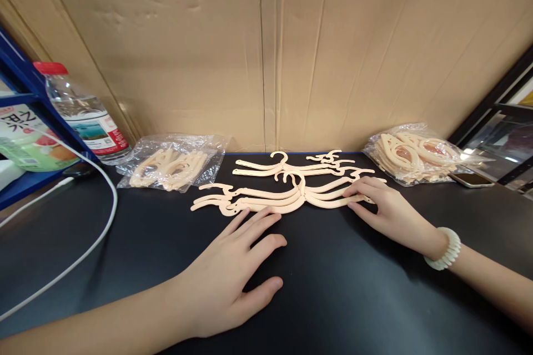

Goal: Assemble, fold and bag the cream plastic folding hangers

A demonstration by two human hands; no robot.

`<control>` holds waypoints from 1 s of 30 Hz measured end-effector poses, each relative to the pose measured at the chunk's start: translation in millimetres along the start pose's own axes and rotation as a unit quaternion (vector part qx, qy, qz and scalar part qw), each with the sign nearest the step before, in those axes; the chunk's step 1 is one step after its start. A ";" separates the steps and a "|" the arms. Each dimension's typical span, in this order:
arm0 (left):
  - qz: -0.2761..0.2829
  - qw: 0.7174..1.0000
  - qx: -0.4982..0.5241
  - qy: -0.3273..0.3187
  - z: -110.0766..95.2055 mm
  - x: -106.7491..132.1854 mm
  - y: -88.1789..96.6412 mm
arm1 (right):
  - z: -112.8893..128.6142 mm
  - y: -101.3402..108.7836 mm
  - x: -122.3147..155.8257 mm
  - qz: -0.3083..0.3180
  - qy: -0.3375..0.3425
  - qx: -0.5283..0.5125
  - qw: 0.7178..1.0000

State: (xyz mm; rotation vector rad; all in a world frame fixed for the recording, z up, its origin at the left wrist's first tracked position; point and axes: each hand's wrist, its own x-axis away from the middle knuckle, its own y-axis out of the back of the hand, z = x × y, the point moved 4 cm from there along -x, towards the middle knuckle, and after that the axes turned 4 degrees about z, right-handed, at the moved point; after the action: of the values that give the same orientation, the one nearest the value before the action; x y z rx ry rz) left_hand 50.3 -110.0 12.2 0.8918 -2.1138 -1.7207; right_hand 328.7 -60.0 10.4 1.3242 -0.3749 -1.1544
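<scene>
On the black tabletop (pixel 333 288), toward its far edge, lie cream folding hangers: a front group (pixel 303 195) between the hands, and rear hangers (pixel 285 168) just behind. The left hand (pixel 237 272) has its fingers spread, tips at the front group's near edge; whether they touch, I cannot tell. The right hand (pixel 393 211) curls thumb and fingers about the arm ends at the other side, though a firm pinch cannot be confirmed. Such thin arms seem to want light pressure, with hooks kept from catching each other. Small print on the bottle (pixel 70 101) is unreadable; the green package (pixel 33 147) bears large Chinese characters, one apparently 之
</scene>
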 end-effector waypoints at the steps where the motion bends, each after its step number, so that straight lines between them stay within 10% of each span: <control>1: -0.002 1.000 0.000 -0.004 -0.1 0.2 0.2 | 0.1 0.3 -0.1 -0.002 -0.002 -0.004 1.000; 8: -0.021 0.998 0.014 -0.053 -3.6 -0.6 3.6 | 17.1 4.4 1.4 -0.016 0.040 -0.024 0.999; 14: -0.005 0.997 0.020 -0.078 -6.6 -3.2 5.9 | 35.8 -5.5 8.3 0.124 0.140 -0.004 0.982; 30: 0.007 0.997 -0.001 -0.080 -6.3 -2.3 3.0 | 38.0 -6.8 8.9 0.132 0.136 0.008 0.982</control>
State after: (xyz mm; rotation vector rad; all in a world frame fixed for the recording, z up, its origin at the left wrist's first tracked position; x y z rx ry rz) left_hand 54.8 -113.2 17.1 0.7607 -2.2124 -1.8426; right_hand 299.8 -87.1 11.7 1.3787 -0.3484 -0.7402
